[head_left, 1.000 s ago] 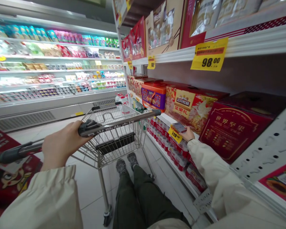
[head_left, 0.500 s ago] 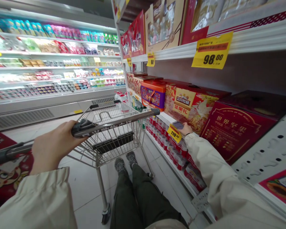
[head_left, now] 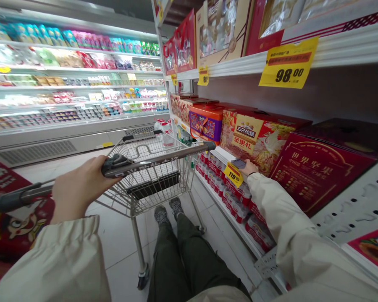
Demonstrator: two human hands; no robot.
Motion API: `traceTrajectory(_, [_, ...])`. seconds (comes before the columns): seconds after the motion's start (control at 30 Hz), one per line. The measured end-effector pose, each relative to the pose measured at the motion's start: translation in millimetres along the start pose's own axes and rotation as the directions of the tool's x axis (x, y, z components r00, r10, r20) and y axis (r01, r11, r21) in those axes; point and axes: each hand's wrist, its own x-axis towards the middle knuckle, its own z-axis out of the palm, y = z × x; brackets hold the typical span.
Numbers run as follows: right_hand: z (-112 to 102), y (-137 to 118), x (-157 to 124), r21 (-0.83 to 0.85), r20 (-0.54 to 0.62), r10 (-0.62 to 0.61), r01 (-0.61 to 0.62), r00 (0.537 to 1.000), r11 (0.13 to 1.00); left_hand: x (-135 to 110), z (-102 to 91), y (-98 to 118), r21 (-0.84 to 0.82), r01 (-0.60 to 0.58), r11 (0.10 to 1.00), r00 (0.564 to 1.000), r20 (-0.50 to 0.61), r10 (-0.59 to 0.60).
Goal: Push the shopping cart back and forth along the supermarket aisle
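Two hands are holding things. The left hand [head_left: 82, 188] is closing tight around a cart handle [head_left: 157, 157], and the right hand [head_left: 250, 167] is holding a phone [head_left: 238, 163] beside a yellow 119.00 tag [head_left: 233, 174].

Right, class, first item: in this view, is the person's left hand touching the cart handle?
Touching: the head view shows the left hand wrapped over the cart handle, with no gap between them.

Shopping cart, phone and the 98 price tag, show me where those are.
Shopping cart [head_left: 151, 184], head view, on the wire basket.
Phone [head_left: 238, 163], head view, on the part showing past the fingers.
98 price tag [head_left: 288, 63], head view, on the tag's middle.
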Motion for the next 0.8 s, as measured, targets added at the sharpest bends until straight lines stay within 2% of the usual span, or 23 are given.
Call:
traceTrajectory(0.07, [0.6, -1.7, 3.1, -0.014, 0.005, 0.019, -0.018, 1.000, 1.000, 0.2, 2.1, -0.8, 0.091, 0.033, 0.995, 0.992, -0.123, -0.022])
traceTrajectory(0.13, [1.0, -3.1, 6.2, -0.024, 0.022, 0.034, -0.033, 0.999, 0.999, 0.7, 4.1, -1.8, 0.094, 0.008, 0.996, 0.990, -0.139, 0.005])
traceTrajectory(0.37, [6.5, -3.3, 8.5, 0.048, 0.031, 0.096, -0.097, 0.995, 0.994, 1.2, 3.2, -0.8, 0.111, 0.012, 0.994, 0.991, -0.131, 0.002])
traceTrajectory(0.47, [9.4, -1.6, 8.4, 0.047, 0.022, 0.110, -0.111, 0.994, 0.993, 0.9, 3.6, -0.9, 0.173, 0.006, 0.985, 0.991, -0.131, 0.017])
traceTrajectory(0.67, [6.3, -3.0, 11.3, 0.006, 0.012, 0.105, -0.105, 0.994, 0.994, 1.5, 7.1, -4.3, 0.182, -0.030, 0.983, 0.985, -0.159, 0.059])
traceTrajectory(0.8, [4.0, -8.1, 2.8, -0.009, -0.020, 0.057, -0.057, 0.998, 0.998, 1.8, 6.5, -2.7, 0.155, -0.013, 0.988, 0.989, -0.146, 0.036])
